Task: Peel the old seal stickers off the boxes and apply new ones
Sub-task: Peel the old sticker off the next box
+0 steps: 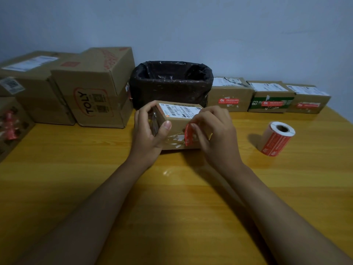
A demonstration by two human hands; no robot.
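**Red seal sticker half lifted from the small box**

A small brown cardboard box (178, 123) with a white shipping label on top stands on the yellow wooden table (172, 207), in the middle, just in front of a bin lined with a black plastic bag (172, 81). The left hand (148, 136) grips the box's left end, fingers curled over the top corner and the thumb pressed flat on the front face. The right hand (214, 134) pinches a red seal sticker (188, 135) whose free end curls away from the front face; white torn paper scraps remain on the cardboard beside it.

To the right, apart from the box, a roll of red stickers on a white core (277, 138) stands on the table. Along the back wall on the right sits a row of 3 small cardboard boxes (267, 98), each with a red sticker on its front. On the left, larger brown cartons (66, 87) are stacked together, 1 printed "TOLY".
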